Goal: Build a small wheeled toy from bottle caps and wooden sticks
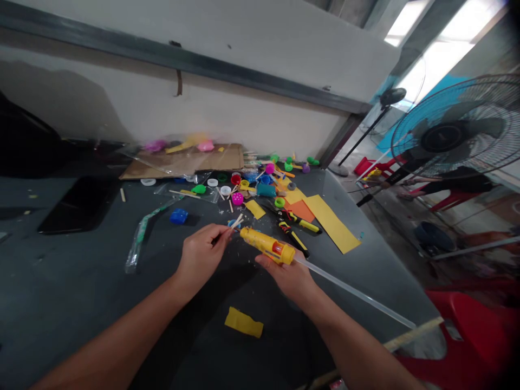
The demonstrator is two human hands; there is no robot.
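Observation:
My right hand is closed around a yellow glue gun with a long clear glue stick trailing out of its back toward the table's right edge. The gun's nozzle points left at a small piece built from wooden sticks. My left hand pinches that stick piece at its fingertips, just left of the nozzle. Both hands hover over the dark table.
Yellow paper scrap lies near me. Yellow and orange paper strips, pliers with yellow-black handles, a blue cap, several coloured bottle caps, cardboard and a black phone lie beyond. A fan stands right.

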